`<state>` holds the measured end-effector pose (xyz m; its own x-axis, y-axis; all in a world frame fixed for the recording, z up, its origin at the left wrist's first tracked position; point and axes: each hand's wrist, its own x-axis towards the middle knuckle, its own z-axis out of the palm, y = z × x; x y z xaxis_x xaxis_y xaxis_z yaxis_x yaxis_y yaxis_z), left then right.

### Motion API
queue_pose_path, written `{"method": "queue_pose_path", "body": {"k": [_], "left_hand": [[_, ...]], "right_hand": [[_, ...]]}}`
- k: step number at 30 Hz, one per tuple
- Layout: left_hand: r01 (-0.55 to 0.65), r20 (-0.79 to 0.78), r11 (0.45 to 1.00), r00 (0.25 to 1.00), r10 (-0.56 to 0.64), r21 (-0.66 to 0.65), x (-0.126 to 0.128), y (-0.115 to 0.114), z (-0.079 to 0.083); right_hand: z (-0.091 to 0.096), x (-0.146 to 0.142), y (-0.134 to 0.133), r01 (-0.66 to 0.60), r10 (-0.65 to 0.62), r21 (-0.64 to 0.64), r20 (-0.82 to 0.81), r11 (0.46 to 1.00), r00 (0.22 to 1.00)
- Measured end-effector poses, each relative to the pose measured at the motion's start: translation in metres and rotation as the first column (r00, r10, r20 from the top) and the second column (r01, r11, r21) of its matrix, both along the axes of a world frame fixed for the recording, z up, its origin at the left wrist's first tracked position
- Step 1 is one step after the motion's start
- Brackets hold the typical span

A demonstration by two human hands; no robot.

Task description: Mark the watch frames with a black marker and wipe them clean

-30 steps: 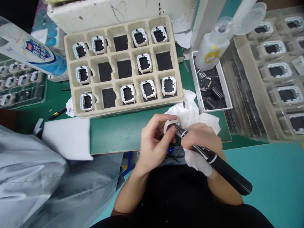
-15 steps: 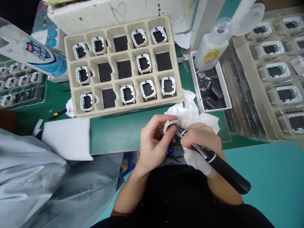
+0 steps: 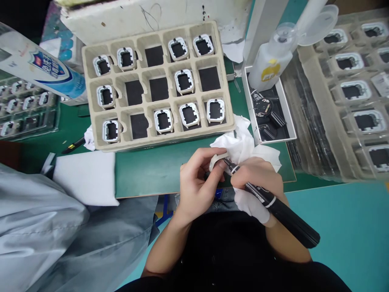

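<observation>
Between the thumb and fingers of my left hand [image 3: 199, 182] is a small pale watch case frame [image 3: 216, 159], tilted on edge and partly covered by the fingers. My right hand [image 3: 258, 176] is closed round a black marker pen [image 3: 278, 209]. The pen's tip meets the inner side of the frame or sits very close to it; I cannot tell which. Some white cloth or tissue also shows under the right hand. Behind both hands lies crumpled white tissue [image 3: 241, 140] on the green mat.
A beige tray [image 3: 158, 142] holds several similar frames in its pockets. To its right, a white box [image 3: 275, 142] contains a bottle [image 3: 269, 67] and black parts. Stacked trays [image 3: 322, 134] stand far right. A spray can [image 3: 45, 67], folded white cloth [image 3: 86, 176] and another person's sleeve [image 3: 33, 227] are left.
The frame in my left hand has turned very slightly, and the pen has shifted a touch to the left. Everything else looks the same.
</observation>
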<state>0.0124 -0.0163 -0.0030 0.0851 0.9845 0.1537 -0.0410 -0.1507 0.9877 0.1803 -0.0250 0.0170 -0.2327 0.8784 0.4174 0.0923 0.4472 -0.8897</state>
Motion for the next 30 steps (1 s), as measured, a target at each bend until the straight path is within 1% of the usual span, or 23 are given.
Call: {"method": "queue_pose_path", "body": {"k": [5, 8, 11, 14, 20, 25, 28, 30], "left_hand": [[-0.073, -0.124, 0.995, 0.989, 0.081, 0.074, 0.001, -0.003, -0.003], [-0.095, -0.159, 0.991, 0.981, 0.109, 0.093, 0.002, -0.005, -0.003], [-0.097, -0.165, 0.993, 0.98, 0.108, 0.072, 0.002, -0.006, -0.002], [-0.108, -0.177, 0.992, 0.977, 0.117, 0.063, 0.003, -0.006, 0.0], [-0.121, -0.193, 0.991, 0.972, 0.13, 0.056, 0.003, -0.005, 0.0], [-0.115, -0.132, 0.993, 0.984, 0.117, 0.02, 0.003, -0.006, -0.001], [-0.114, -0.107, 0.993, 0.988, 0.114, 0.011, 0.004, -0.007, -0.003], [-0.122, -0.13, 0.992, 0.984, 0.122, 0.012, 0.005, -0.008, -0.003]], "right_hand": [[0.0, -0.001, 0.002, 0.0, 0.001, 0.016, -0.018, 1.0, 1.0], [-0.002, -0.001, 0.003, -0.015, 0.016, 0.036, -0.002, 0.999, 1.0], [-0.003, -0.001, 0.004, -0.031, 0.031, 0.035, 0.0, 0.999, 1.0], [-0.004, 0.0, 0.004, -0.014, 0.014, 0.029, -0.005, 0.999, 1.0], [-0.009, 0.003, 0.008, -0.064, 0.06, 0.078, 0.055, 0.995, 0.997], [-0.01, 0.002, 0.009, -0.052, 0.052, 0.075, 0.007, 0.996, 0.999], [-0.01, 0.002, 0.01, -0.073, 0.069, 0.088, 0.047, 0.993, 0.996], [-0.011, 0.002, 0.01, -0.1, 0.093, 0.096, 0.069, 0.99, 0.993]]}}
